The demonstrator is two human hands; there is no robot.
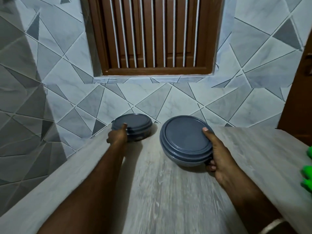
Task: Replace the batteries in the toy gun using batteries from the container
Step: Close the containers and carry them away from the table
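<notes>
1. Plainly, from the head view, the grey table (160, 191) ends at the tiled wall (236, 105). Its left edge runs diagonally, and bare tabletop lies between the forearms.
2. The left container (135, 123) sits at the far left corner, against the wall. The right container (182, 134) is nearer and apart from it.
3. Both are round, with no long axis, lids upward. A green toy (308, 173) is cut off at the right edge, so its heading cannot be told.
4. Count: two lidded containers, one green toy.
5. The left hand (118, 136) grips the left container, thumb on its lid. The right hand (219, 152) clasps the right container, thumb on top and fingers curled beneath the rim.
</notes>
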